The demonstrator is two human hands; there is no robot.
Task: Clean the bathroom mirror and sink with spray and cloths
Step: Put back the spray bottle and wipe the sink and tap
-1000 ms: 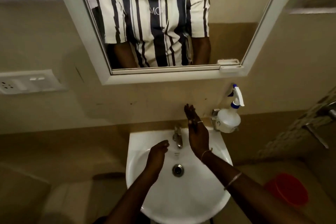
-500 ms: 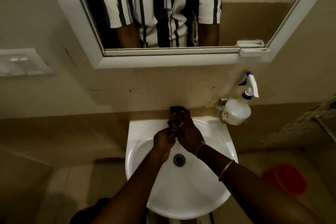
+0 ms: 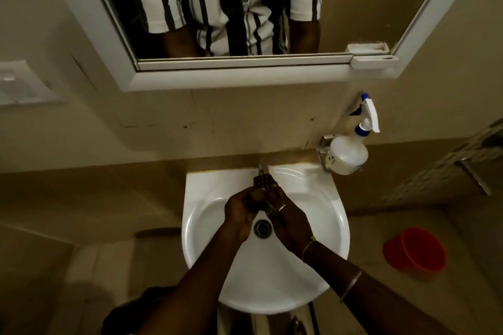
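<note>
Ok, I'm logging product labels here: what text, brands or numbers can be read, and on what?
Black-and-white striped shirt reflected in the white-framed mirror: faint chest lettering, reversed and too blurred to read.
White plastic spray bottle: small dark mark, too small to read.
No other text shows.

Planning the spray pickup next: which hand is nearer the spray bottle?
Right. The right hand is over the sink, on the side of the drain toward the spray bottle; the left hand meets it from the other side, farther off.
</note>
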